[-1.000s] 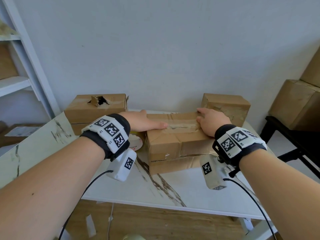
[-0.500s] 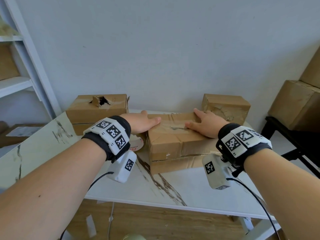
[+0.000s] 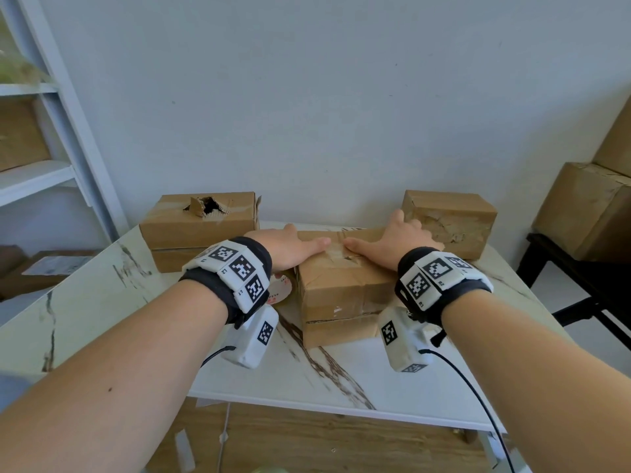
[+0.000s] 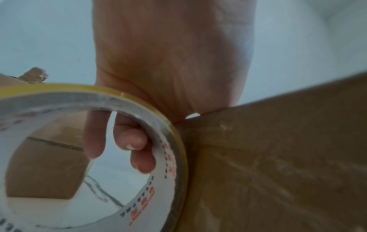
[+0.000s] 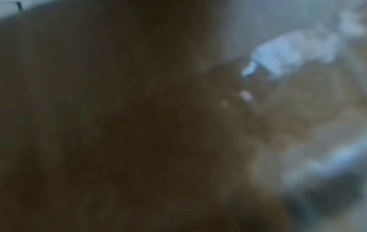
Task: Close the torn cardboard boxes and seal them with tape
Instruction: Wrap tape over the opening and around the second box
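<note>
On top of the middle box (image 3: 341,268), the right hand (image 3: 392,242) is lying flat; the left hand (image 3: 290,249) is holding the tape roll (image 4: 163,141) beside it; pressing outward from the seam should help.

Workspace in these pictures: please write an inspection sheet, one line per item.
Surface: white marble-pattern table.
Job's things: middle box under both hands; torn box behind on the left, hole in its top; third box behind on the right; tape roll.
Clutter: scraps on the wooden floor.
Grippers: left hand lies on the box top, fingers hooked through the roll; right hand flat on the box top.
Cables: black wrist-camera cable.
Surroundings: shelf left, stacked boxes right.
</note>
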